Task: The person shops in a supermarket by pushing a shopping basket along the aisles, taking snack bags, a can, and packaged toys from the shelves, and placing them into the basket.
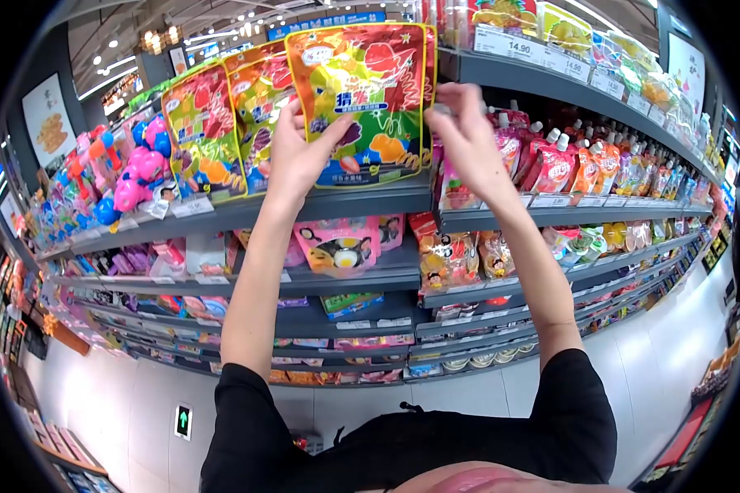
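Note:
A large shiny candy bag (370, 74), red, yellow and green with fruit pictures, stands upright at the shelf in front of me. My left hand (300, 156) grips its left side, with the thumb across the front and the fingers hidden behind. Close by the bag's right edge is my right hand (467, 135), its fingers bent and apart, slightly blurred; whether it touches the bag I cannot tell. Two similar bags, a nearer one (259, 107) and a farther one (201, 123), stand to the left on the same shelf.
Bright plastic toys (140, 172) fill the shelf's left end. To the right, spouted pouches (551, 164) stand in rows under an upper shelf edge (543, 62) with price tags. Pink bags (337, 242) hang below. Pale floor tiles (140, 403) lie beneath.

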A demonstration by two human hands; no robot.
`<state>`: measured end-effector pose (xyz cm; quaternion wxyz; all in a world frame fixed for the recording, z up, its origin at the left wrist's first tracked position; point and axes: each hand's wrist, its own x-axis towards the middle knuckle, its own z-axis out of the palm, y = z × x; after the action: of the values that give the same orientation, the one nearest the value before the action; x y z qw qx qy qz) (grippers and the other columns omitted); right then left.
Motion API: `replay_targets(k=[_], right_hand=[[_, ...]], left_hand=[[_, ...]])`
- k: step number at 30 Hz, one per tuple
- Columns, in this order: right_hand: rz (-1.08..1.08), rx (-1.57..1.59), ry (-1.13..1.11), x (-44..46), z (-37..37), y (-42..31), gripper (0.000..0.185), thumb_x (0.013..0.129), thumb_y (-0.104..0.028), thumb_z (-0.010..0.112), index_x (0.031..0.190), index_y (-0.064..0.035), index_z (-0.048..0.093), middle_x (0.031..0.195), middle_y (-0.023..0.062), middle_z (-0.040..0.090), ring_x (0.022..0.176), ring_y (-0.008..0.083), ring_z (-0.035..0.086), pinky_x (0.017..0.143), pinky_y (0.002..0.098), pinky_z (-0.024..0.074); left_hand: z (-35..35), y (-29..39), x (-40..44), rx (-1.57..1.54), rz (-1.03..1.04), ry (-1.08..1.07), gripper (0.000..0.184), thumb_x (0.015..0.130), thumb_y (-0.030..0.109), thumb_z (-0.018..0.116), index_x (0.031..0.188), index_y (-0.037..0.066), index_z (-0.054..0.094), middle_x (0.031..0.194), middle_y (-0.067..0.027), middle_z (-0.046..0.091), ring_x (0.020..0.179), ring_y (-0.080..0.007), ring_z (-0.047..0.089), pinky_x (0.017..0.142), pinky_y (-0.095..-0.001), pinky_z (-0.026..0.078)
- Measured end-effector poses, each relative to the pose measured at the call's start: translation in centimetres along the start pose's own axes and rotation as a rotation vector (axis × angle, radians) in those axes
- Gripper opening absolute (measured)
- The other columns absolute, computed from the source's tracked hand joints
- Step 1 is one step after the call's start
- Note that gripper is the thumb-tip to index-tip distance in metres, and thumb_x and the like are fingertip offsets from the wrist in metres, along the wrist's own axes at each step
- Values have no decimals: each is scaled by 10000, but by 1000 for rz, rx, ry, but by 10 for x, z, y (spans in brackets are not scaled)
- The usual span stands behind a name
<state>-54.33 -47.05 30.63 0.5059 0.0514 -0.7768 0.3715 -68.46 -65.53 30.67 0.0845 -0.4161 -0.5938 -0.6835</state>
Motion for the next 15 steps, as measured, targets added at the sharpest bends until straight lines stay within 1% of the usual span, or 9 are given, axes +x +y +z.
replay_targets(k=[3,4,5,7,9,11,12,13,15], right_hand=[[-39,-114,-132,-2,0,0,654,913,-274,595,1413,56,332,1377,306,456,1294,372,473,1068,426,376],[-31,-45,-112,1,2,3,647,916,-265,591,1419,49,333,1385,298,453,1292,382,470,1077,423,367],[-23,25,-94,4,3,5,640,918,-256,588,1424,42,334,1394,289,449,1290,392,468,1086,421,359],[-30,-9,-87,5,2,-1,642,916,-243,592,1430,39,330,1401,282,444,1291,395,467,1087,425,360],[-36,-37,-88,2,5,-7,645,914,-230,596,1436,36,326,1409,275,438,1291,398,465,1087,430,361],[-376,-323,24,-4,11,-14,653,905,-212,611,1446,17,326,1406,267,447,1295,386,463,1083,445,361],[-412,-321,18,-4,13,-18,683,893,-185,638,1471,-16,316,1412,257,451,1257,350,513,1026,444,420],[-415,-317,3,-5,15,-25,683,893,-185,638,1471,-16,316,1412,257,451,1257,350,513,1026,444,420],[-276,73,-155,-8,22,-42,681,905,-154,641,1489,-45,309,1410,243,465,1184,309,580,927,401,494]], left_hand=[[-6,-3,13,24,-15,-49,444,921,150,707,1294,16,509,1106,-47,668,945,-88,637,844,-233,485],[-6,-4,15,25,45,-42,310,948,146,673,1214,45,550,1114,-32,664,954,-76,624,851,-229,476],[-3,-7,15,22,45,-42,310,948,146,673,1214,45,550,1114,-32,664,954,-76,624,851,-229,476],[0,-3,12,-237,241,38,232,942,149,686,1110,46,562,1030,-31,668,881,-56,604,778,-213,474],[-7,4,12,-379,284,45,202,981,128,626,1136,81,507,1082,-57,670,983,-85,617,854,-247,483],[-18,16,11,-430,305,135,189,991,134,609,1134,79,498,1097,-73,674,992,-98,632,845,-255,504],[-27,21,7,-502,289,113,209,993,149,607,1150,76,490,1107,-80,675,981,-105,645,829,-259,518],[-36,27,3,-483,304,124,209,994,158,607,1149,68,498,1120,-86,673,972,-112,653,826,-263,526],[-49,39,-11,-455,314,185,207,991,162,612,1138,62,507,1091,-85,684,954,-112,658,815,-257,529]])
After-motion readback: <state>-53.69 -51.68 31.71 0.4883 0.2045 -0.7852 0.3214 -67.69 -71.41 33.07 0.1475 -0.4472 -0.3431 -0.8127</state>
